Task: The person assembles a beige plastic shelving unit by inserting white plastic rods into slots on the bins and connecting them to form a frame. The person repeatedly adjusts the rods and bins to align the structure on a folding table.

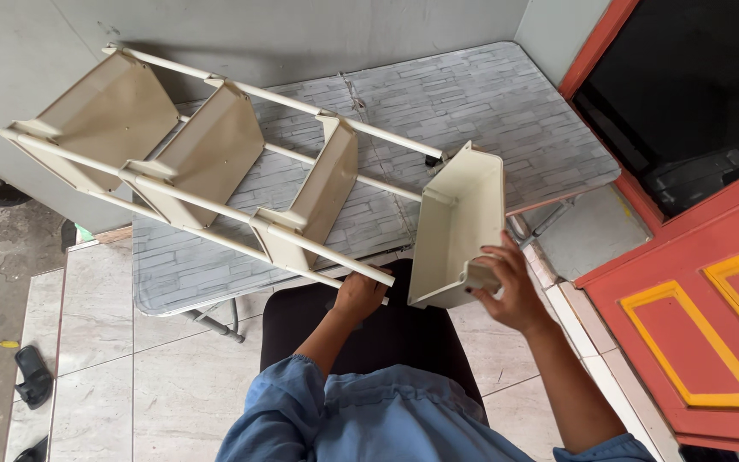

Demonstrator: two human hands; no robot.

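- Head view is showing a grey brick-patterned table (506, 111) standing against a grey wall, with a cream shelf rack (215, 162) lying tilted across it and reaching out over the near edge.
- Rack is carrying three shelf trays fixed between four thin cream poles; its near pole ends are pointing toward the person, and its far end is leaning up against the wall.
- One loose cream shelf tray (459, 227) is standing on end just beside the rack's open end, partly over the table's near edge, making four trays in all.
- Red door with yellow panel lines (703, 325) is standing at the right; one dark sandal (32, 376) is lying on the tiled floor at the left, well apart from the work.
- Left hand (359, 295) is closing around the near end of a lower rack pole, fingers curled, forearm reaching forward from a blue sleeve.
- Right hand (506, 287) is gripping the lower corner of the loose shelf tray, thumb and fingers wrapping its edge, forearm rising from lower right.
- Two hands are in view, both belonging to the person, sitting close together at the rack's near end.
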